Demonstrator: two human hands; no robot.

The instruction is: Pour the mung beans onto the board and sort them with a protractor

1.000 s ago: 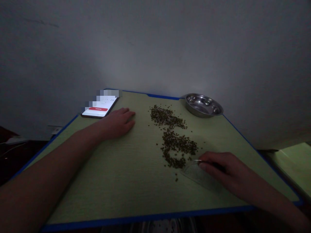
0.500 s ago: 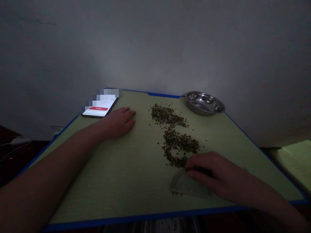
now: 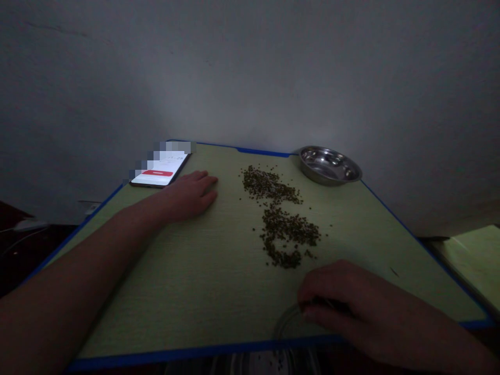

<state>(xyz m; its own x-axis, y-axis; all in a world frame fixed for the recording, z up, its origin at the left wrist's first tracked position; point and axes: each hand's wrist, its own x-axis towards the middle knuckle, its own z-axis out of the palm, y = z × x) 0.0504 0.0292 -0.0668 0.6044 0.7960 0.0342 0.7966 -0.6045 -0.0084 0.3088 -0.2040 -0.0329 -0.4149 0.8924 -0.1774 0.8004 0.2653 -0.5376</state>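
The right hand (image 3: 361,291) pinches a clear curved plate (image 3: 286,316) by the near edge of the table (image 3: 195,291); the seeds (image 3: 289,226) lie beyond this hand, slightly left, in two patches strung away from it, the closer one just ahead; the left hand (image 3: 191,197) rests flat, holding nothing

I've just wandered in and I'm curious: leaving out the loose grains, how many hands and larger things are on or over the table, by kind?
Phone: 1
Metal bowl: 1
Clear curved tool: 1
Left hand and right hand: 2
Total: 5
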